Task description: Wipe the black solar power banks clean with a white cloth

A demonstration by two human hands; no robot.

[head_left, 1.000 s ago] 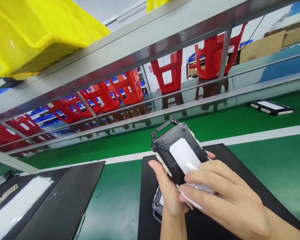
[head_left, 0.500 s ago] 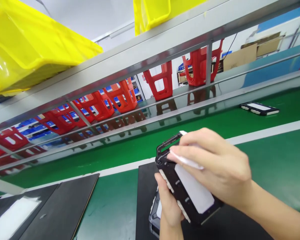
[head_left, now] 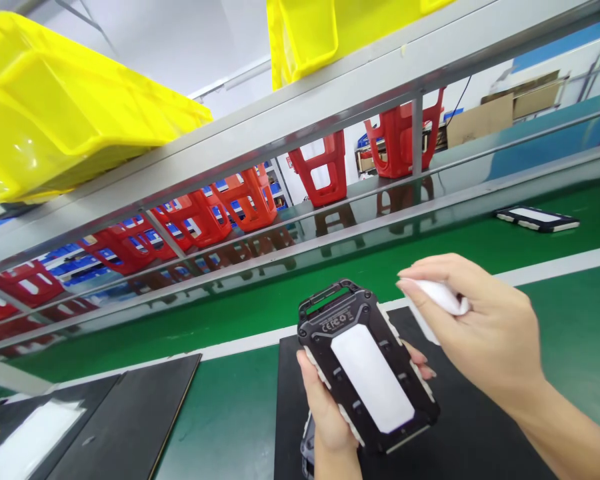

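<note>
My left hand grips a black rugged power bank with pale side strips, a carry loop at its top and a white panel on the face toward me. Small printed marks show near the loop. To the right, apart from it, my right hand pinches a folded white cloth. Beneath the left hand, a second similar device lies mostly hidden on a black mat.
Another such device lies on the green conveyor belt at right. Yellow bins sit on a metal shelf overhead. Red stools stand behind. At left are black boards and white sheets.
My right hand has drawn back to the right with the cloth, off the power bank's top end. The power bank has turned so its back faces me more fully.
</note>
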